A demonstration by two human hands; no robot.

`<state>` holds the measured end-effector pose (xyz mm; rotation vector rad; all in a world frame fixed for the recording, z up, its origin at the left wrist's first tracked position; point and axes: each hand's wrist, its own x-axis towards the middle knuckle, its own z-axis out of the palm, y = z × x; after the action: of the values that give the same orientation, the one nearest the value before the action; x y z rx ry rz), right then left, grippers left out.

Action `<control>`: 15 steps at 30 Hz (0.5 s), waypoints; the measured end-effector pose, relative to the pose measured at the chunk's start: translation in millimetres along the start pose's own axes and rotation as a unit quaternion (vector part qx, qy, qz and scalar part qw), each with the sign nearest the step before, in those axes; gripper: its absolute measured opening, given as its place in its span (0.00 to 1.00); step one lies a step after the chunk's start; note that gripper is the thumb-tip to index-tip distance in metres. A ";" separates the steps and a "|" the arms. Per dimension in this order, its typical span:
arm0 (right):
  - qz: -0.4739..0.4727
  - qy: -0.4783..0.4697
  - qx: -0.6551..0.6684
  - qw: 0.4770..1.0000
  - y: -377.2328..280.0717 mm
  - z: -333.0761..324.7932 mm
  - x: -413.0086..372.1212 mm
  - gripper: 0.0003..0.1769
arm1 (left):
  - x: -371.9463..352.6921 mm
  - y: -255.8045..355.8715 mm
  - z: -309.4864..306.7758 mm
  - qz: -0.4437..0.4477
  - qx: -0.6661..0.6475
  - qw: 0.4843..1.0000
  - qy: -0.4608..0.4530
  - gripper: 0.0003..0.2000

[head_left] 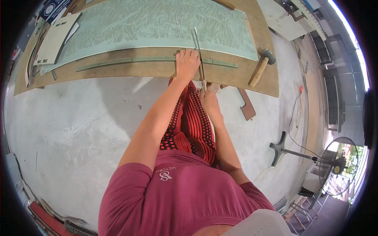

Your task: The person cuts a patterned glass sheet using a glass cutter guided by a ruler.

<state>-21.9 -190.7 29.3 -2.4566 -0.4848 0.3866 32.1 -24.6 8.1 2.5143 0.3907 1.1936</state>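
Note:
My left hand (186,63) presses down on a thin grey-green strip (130,60) that lies along the near part of a brown board (118,72) on the floor. My right hand (208,99) grips the wooden handle of a narrow saw (198,47) whose blade runs away from me across the strip, just right of my left fingers. Behind the strip lies a large pale green sheet (149,23) with a leaf pattern.
A hammer (262,65) with a wooden handle rests on the board's right end. A brown offcut (247,106) lies on the concrete floor. A standing fan (334,165) and its cable are at the right. Cut pale panels (55,37) lie at the left.

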 end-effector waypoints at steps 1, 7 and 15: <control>-0.017 0.008 0.002 1.000 -1.1 1.5 10.0 0.19 | -0.1 0.6 -1.6 0.001 -0.011 1.000 0.000 0.06; 0.029 -0.027 -0.005 0.999 13.3 5.6 -47.4 0.19 | 0.6 1.7 -3.6 -0.003 -0.027 1.000 -0.004 0.06; -0.018 0.010 0.008 1.000 4.1 1.5 -1.8 0.17 | -0.6 -0.5 0.4 -0.004 -0.014 0.999 -0.030 0.07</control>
<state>-23.1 -193.8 25.9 -2.4302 -0.5154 0.3487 31.9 -24.5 7.3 2.5154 0.3657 1.1092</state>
